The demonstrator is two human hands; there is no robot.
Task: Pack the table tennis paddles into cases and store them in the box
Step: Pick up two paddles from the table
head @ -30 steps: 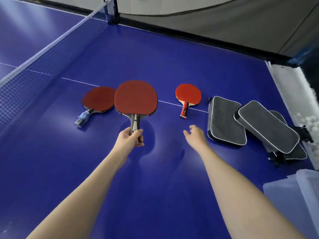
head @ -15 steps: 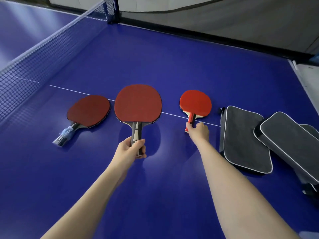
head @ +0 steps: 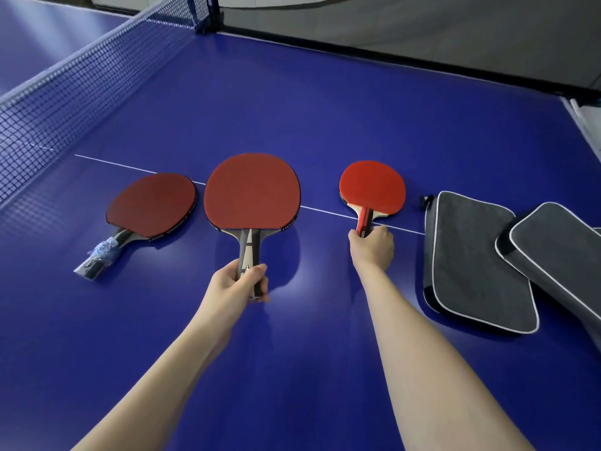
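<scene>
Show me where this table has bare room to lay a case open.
Widest bare blue: beyond the three paddles, from the white line to the far table edge, right of the net. Also bare: the near strip around both forearms, left of the leftmost grey case. Crowded: the paddle row, and the right side, where grey cases overlap.

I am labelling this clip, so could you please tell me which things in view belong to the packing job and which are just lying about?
Job: large paddle, gripped by the left hand; small bright-red paddle, its handle gripped by the right hand; paddle with wrapped handle, lying untouched; near grey case; far-right grey case.
Just there: net; blue table.
</scene>
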